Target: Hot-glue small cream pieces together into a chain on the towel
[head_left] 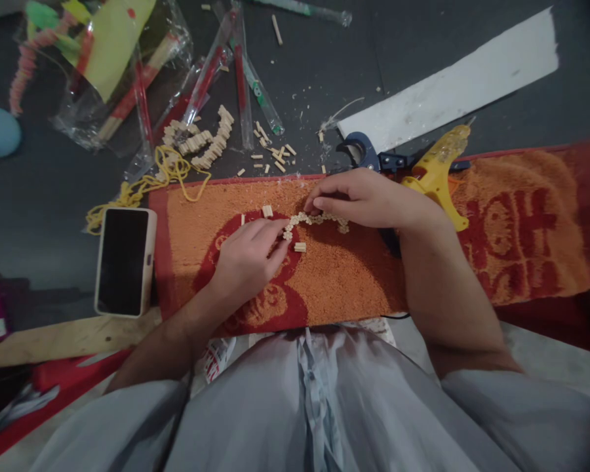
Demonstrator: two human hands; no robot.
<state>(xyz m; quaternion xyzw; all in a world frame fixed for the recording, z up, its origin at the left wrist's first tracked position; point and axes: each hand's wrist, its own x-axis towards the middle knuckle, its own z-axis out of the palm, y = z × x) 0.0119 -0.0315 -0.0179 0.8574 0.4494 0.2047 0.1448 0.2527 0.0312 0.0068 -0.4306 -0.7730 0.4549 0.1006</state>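
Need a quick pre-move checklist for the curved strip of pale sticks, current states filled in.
1. Strip lying on the towel: ok.
2. Left hand at the strip's left end: ok, fingertips are there; firmness of any grip cannot be told.
3. Right hand touching the strip: cannot tell, its fingers cover part of the view.
4. Loose bundle near the left hand: ok, on the towel on the wearer's side of the strip.
5. Yellow tool clear of the right forearm: cannot tell, the arm overlaps it in view.
6. Yellow cord apart from the strip: ok.
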